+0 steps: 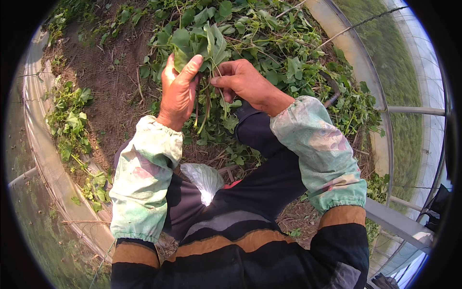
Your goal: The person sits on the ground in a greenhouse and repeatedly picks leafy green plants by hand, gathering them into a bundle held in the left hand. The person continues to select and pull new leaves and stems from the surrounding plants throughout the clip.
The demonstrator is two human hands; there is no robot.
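My left hand point(181, 86) holds a bunch of broad green leaves point(196, 45), with the thumb across the front. Long stems point(205, 108) hang down from the bunch between my hands. Just to the right, my right hand point(236, 81) pinches the stem of one leaf between thumb and fingers, against the right side of the bunch. A clear plastic bag point(205, 178) with something green inside lies between my thighs, its narrow end towards me. Leafy green vines point(288, 68) spread on the ground beyond and to the right of my hands.
Bare brown soil point(108, 83) lies on the left, with smaller leafy plants point(72, 126) near a pale plastic sheet point(39, 104). A curved dark pipe or hose point(334, 86) pokes out of the vines. Metal bars point(400, 222) and a plastic-covered wall point(404, 72) stand on the right.
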